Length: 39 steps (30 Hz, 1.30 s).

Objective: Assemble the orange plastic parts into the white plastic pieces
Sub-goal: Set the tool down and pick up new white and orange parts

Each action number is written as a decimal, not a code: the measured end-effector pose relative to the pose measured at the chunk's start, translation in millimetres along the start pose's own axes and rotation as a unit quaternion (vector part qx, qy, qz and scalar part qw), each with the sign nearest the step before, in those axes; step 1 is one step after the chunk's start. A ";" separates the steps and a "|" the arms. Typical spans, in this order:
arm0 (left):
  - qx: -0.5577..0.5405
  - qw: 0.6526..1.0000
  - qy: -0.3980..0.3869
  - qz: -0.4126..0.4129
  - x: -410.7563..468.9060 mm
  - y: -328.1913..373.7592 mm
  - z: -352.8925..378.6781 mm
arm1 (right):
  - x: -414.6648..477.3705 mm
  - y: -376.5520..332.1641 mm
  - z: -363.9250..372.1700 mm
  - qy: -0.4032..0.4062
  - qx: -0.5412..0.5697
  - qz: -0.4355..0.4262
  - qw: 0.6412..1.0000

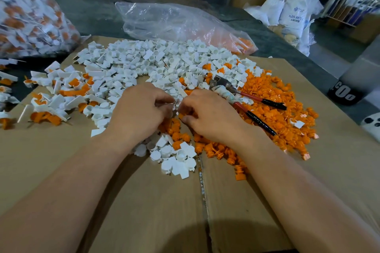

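A small white piece is pinched in the fingertips of my left hand, just left of the red-handled pliers, while my right hand curls in against it from the pliers' side. From my remote seat I cannot tell what the right fingers hold; a bit of orange shows under them. I judge this to be the mating step, an orange part being brought to the white piece's socket. The next move calls for lining the two up squarely and pressing until the part seats.

The white pieces are small round cups with a flat tab, heaped left of and beyond the pliers. The orange parts are stubby plugs, spread under the pliers and out to their right. Far left of the pliers lie joined pieces, white with orange showing in them.

Everything rests on a cardboard sheet over the dark desk. Beyond the pliers sags a clear bag, and far to their left a full bag of white-and-orange pieces.
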State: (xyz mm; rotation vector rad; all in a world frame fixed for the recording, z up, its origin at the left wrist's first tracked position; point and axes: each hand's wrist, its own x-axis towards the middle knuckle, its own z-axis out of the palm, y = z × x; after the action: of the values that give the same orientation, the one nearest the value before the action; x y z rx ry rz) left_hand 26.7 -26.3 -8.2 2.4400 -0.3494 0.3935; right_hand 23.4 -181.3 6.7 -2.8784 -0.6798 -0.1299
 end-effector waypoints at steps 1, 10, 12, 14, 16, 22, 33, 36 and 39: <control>-0.030 0.999 0.013 -0.012 -0.3 0.5 -1.3 | -0.6 0.2 -0.6 0.004 0.006 0.001 1.000; -0.178 0.975 0.054 -0.123 -2.3 4.4 -11.3 | -5.7 5.2 -7.4 0.029 0.079 0.006 0.996; -0.180 0.973 0.053 -0.133 -2.7 6.4 -12.8 | -6.2 6.0 -9.2 0.036 0.080 0.004 0.996; -0.186 0.971 0.056 -0.141 -2.7 7.5 -13.2 | -7.2 5.4 -10.3 0.050 0.093 0.007 0.994; -0.197 0.967 0.062 -0.150 -2.4 7.8 -13.5 | -7.9 4.4 -10.6 0.064 0.110 0.010 0.992; -0.187 0.969 0.090 -0.135 -3.1 7.7 -15.0 | -8.3 0.9 -9.8 0.075 0.146 0.014 0.986; -0.432 0.881 -0.002 -0.195 -2.2 13.6 -19.0 | -9.6 -0.4 -8.5 0.175 0.263 0.041 0.948; -0.444 0.877 -0.011 -0.182 -3.0 14.3 -18.7 | -10.3 -1.2 -9.4 0.216 0.272 0.043 0.937; -0.435 0.886 -0.013 -0.158 -4.3 15.4 -18.5 | -11.3 -3.5 -10.8 0.220 0.312 0.045 0.923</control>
State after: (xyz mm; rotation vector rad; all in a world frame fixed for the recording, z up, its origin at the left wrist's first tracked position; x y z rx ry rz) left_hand 14.0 -25.8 12.6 1.5695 -0.0898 0.0278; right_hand 11.3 -185.3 16.4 -2.1541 -0.4018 -0.4419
